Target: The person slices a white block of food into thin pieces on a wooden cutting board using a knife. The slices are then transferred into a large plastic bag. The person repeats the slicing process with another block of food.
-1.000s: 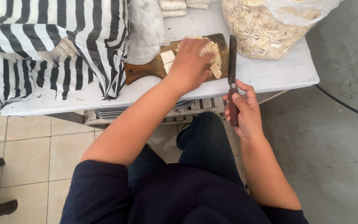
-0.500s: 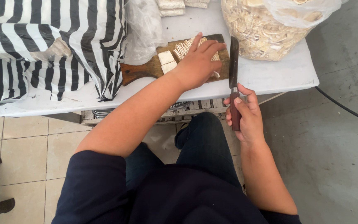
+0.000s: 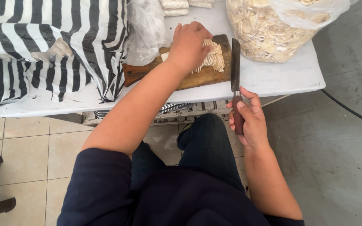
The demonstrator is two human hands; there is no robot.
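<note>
The left hand [image 3: 188,45] is pressing the pale sliced stack [image 3: 211,58] on the cutting board [image 3: 197,75], while the right hand [image 3: 248,121], its grip closed around the knife [image 3: 235,75], is holding the blade lengthwise just right of it.

Big clear bag [image 3: 269,29]: up and to the right of the left hand [image 3: 189,44], beyond the right hand [image 3: 248,121]; bulging, see-through plastic, filled with pale beige pieces.
Clear wrap [image 3: 145,29]: just left of left hand; crumpled, colourless film.
Striped bags [image 3: 42,46]: well left of left hand; soft, black-and-white stripes.
Pale packs [image 3: 177,6]: above left hand, at top edge; flat, whitish.
Labels, signs, screens: none seen.
</note>
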